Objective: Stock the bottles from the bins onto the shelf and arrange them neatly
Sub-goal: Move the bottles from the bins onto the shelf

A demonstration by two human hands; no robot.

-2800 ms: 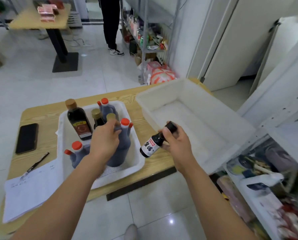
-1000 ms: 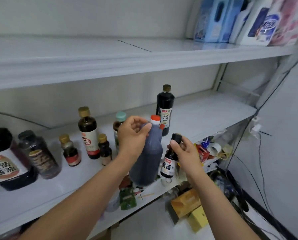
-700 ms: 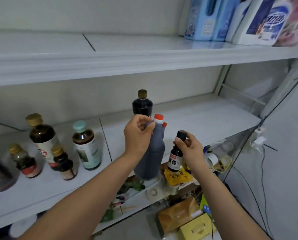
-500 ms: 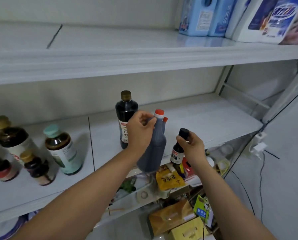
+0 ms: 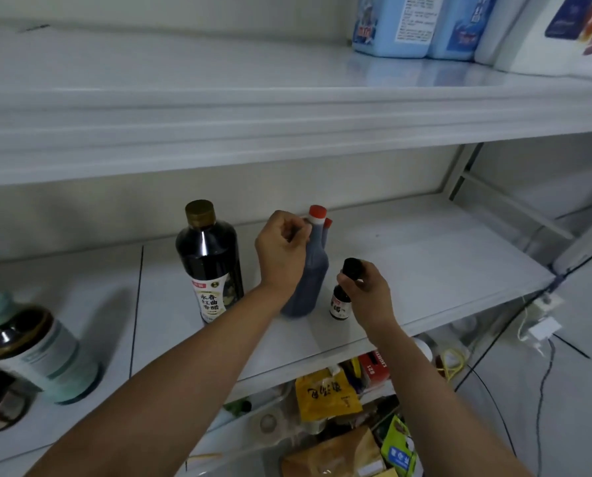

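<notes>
Glossy, seemingly metal shelf [image 5: 425, 256]

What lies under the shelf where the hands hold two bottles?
A lower level holds a yellow packet, a red box, a green packet and a brown bag. The shelf board and both forearms cover whatever sits farther back.

Tall bottle [image 5: 212, 266] mid-frame on the middle shelf [image 5: 425, 256], handled bottle [image 5: 313, 280] just right of it, small bottle [image 5: 338, 304] right again, jugs [image 5: 398, 25] upper right on the top shelf [image 5: 219, 63].

Pale grey wall [image 5: 584, 401] at right — white plug [image 5: 543, 328] hanging.
</notes>
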